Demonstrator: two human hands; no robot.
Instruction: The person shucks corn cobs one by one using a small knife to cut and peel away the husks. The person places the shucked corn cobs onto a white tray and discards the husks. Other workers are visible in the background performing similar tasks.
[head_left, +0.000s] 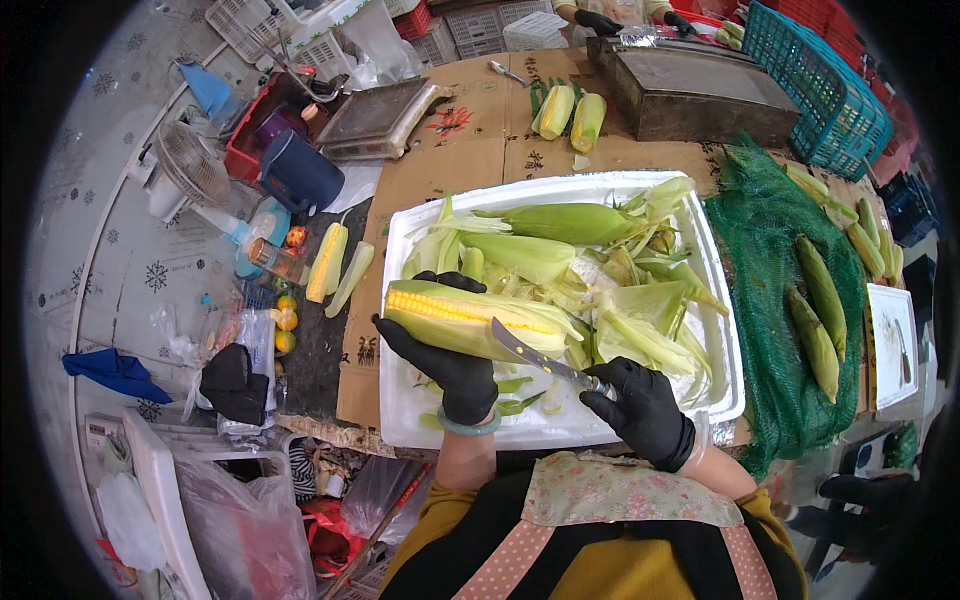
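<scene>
In a black glove, my left hand (442, 367) grips an ear of corn (457, 319) over a white foam box (397, 232). A strip of its husk is open along the top, baring yellow kernels. My right hand (641, 409), also gloved in black, holds a knife (536, 352) by its handle. The curved blade, with corn bits on it, lies across the ear's right part; whether it touches cannot be told. Inside the box are an unpeeled ear (566, 223), another green-husked ear (517, 256) and loose husk leaves (645, 315).
Trimmed ears (555, 112) lie beyond the box, before a metal case (697, 90). At right, a green mesh bag (750, 217) lies under two husked ears (821, 292). A scale (375, 116), blue jug (300, 172) and fan (191, 161) stand left. A person's gloved hands (600, 22) show across the table.
</scene>
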